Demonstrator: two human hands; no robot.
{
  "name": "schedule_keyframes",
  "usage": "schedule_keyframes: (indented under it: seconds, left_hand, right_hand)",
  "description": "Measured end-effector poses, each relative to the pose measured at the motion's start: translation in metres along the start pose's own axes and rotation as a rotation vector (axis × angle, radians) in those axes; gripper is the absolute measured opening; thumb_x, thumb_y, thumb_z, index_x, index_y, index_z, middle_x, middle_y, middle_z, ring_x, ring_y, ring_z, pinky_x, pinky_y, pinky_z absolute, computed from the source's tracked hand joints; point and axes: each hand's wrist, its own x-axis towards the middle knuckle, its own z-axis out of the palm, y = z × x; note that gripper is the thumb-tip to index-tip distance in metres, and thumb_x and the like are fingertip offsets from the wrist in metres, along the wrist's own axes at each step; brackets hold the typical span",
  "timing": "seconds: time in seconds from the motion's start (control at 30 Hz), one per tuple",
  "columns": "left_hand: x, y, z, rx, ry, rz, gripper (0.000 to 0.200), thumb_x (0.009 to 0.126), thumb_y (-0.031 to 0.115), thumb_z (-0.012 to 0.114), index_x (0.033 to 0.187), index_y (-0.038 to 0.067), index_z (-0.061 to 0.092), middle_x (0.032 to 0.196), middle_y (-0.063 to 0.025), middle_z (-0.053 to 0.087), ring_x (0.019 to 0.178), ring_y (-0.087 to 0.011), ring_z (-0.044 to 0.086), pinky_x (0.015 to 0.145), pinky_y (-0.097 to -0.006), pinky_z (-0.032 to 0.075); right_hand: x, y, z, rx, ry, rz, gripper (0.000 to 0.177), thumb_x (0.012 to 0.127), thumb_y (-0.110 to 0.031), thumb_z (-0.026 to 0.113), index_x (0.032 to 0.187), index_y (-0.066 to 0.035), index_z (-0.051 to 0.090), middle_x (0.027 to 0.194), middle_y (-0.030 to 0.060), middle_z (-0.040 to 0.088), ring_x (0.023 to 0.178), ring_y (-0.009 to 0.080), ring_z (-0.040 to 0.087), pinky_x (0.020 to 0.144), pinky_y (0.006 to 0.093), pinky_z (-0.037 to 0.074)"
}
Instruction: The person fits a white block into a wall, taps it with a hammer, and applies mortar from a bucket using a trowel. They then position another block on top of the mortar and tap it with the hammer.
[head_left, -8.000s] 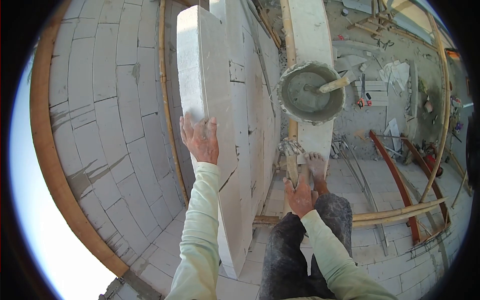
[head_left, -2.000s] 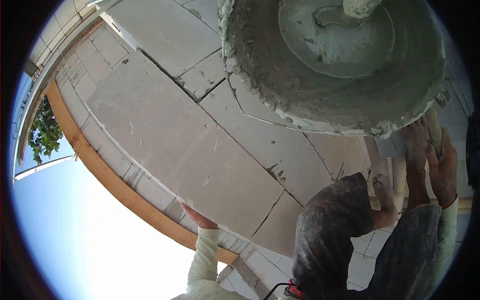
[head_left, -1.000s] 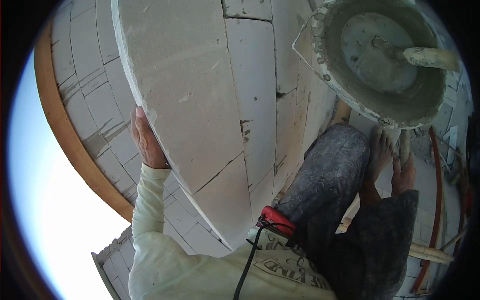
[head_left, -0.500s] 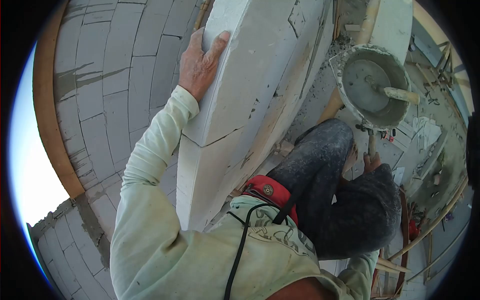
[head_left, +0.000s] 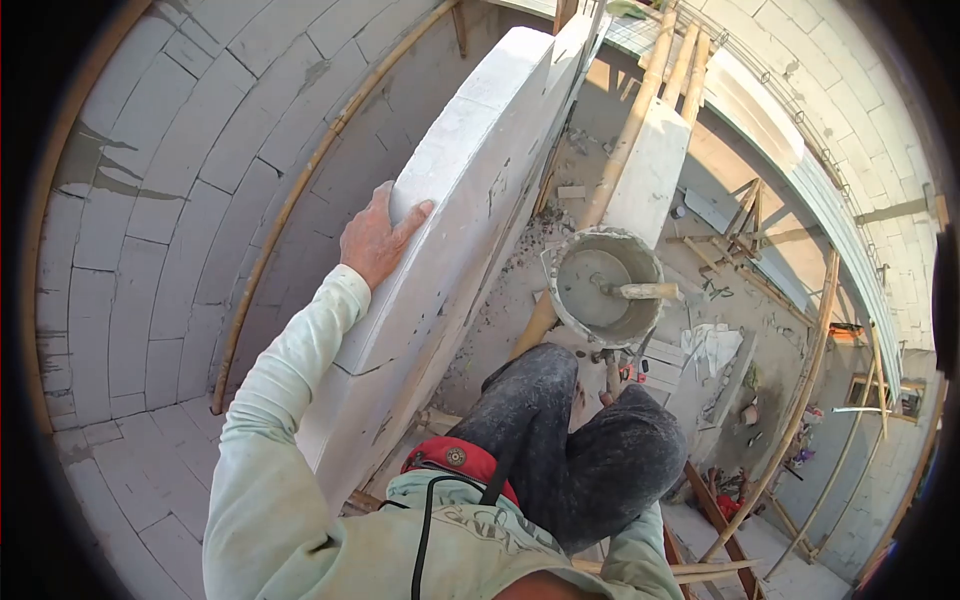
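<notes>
My left hand (head_left: 380, 238) is at the near edge of a wall of white lightweight concrete blocks. Its thumb lies on the top face of a block (head_left: 440, 180) and its fingers bend over the edge. Beyond my knees stands a mortar-crusted bucket (head_left: 605, 285) with grey mix inside. A pale, thick handle (head_left: 648, 291) sticks out over its rim. Below the bucket, an upright tool handle (head_left: 613, 370) shows, with part of my right hand (head_left: 607, 398) around its lower end. My knee hides most of that hand, and the tool's head cannot be made out.
A tall block wall (head_left: 140, 250) rises on the left, with a bamboo pole (head_left: 290, 200) leaning along it. Behind the bucket lie a long pale board (head_left: 650, 170) and more poles. Rubble and white scraps (head_left: 710, 348) cover the floor to the right, near timber frames.
My view has tilted up and swung, showing more of the room's far side. The left hand stays on the same block, and the bucket appears lower and further left.
</notes>
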Motion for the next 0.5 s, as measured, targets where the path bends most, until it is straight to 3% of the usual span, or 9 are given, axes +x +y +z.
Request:
schedule_keyframes:
  seconds: [0.13, 0.5]
  left_hand:
    - [0.000, 0.002, -0.010, -0.009, -0.091, -0.055, 0.091, 0.086, 0.071, 0.047, 0.135, -0.005, 0.043, 0.101, -0.0285, 0.066, 0.094, -0.0388, 0.067, 0.085, -0.0465, 0.052]
    - [0.004, -0.012, -0.008, -0.087, -0.108, 0.035, 0.084, 0.090, 0.062, 0.047, 0.137, -0.006, 0.040, 0.105, -0.0288, 0.066, 0.097, -0.0382, 0.066, 0.089, -0.0449, 0.049]
  right_hand:
    - [-0.020, 0.010, 0.000, 0.051, 0.047, 0.052, 0.041, 0.089, -0.035, 0.063, 0.109, 0.000, 0.061, 0.082, 0.0210, 0.068, 0.075, 0.0327, 0.067, 0.066, 0.0424, 0.050]
    - [-0.077, 0.049, -0.007, 0.199, 0.258, 0.131, 0.040, 0.089, -0.034, 0.063, 0.110, 0.001, 0.062, 0.083, 0.0191, 0.069, 0.074, 0.0295, 0.067, 0.066, 0.0404, 0.050]
